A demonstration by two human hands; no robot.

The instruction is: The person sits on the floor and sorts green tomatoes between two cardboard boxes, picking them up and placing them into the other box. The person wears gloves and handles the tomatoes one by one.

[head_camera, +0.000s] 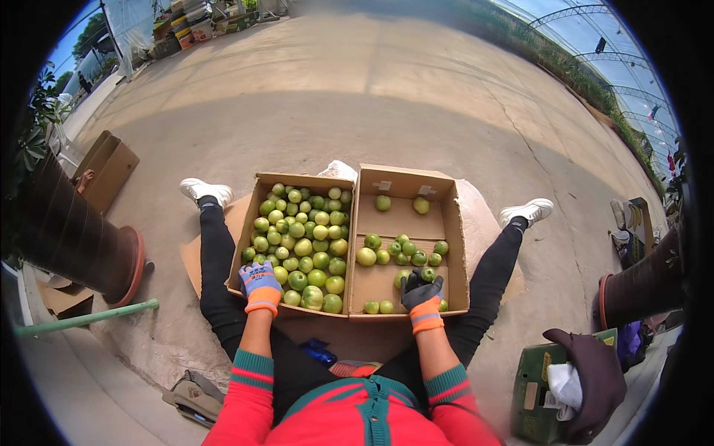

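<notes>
Two cardboard boxes stand side by side on the floor between my outstretched legs. The left cardboard box [352, 245] is full of green tomatoes [303, 247] of mixed sizes. In the right cardboard box [400, 217] lie fewer green tomatoes [366, 256], spread in loose groups. My left hand [260, 281], in a blue and orange work glove, rests at the left box's near left corner on the tomatoes; its fingertips are hidden. My right hand [422, 292], in a glove with a dark palm, is palm up in the right box with its fingers curled around a green tomato [428, 274].
Flattened cardboard [192, 262] lies under the boxes. A green pole [89, 319] and a large dark planter [83, 245] are at left. At right are a second planter [636, 290] and a green box [535, 384] with cloths. Another person's hand [85, 181] shows at far left.
</notes>
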